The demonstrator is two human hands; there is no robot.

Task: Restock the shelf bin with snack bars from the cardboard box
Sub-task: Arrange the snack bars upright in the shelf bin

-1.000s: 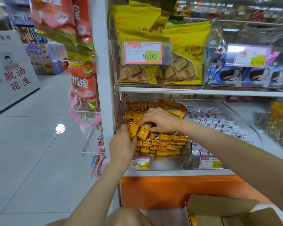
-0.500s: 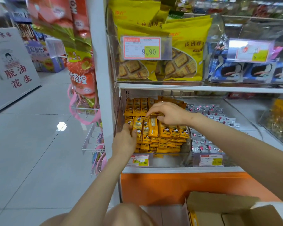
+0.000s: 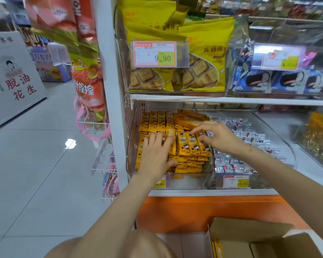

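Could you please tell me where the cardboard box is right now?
In the head view the cardboard box sits at the bottom right, flaps open, below the shelf's orange base panel and right of the person's knee.

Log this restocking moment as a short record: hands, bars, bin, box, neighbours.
left hand: flat on the snack bars, fingers straight
right hand: fingertips at the tops of the upright bars; grip unclear
shelf bin: clear plastic, nearly full of orange bars
cardboard box: open, below the shelf, yellow packs showing inside
next bin to the right: silver-wrapped sweets
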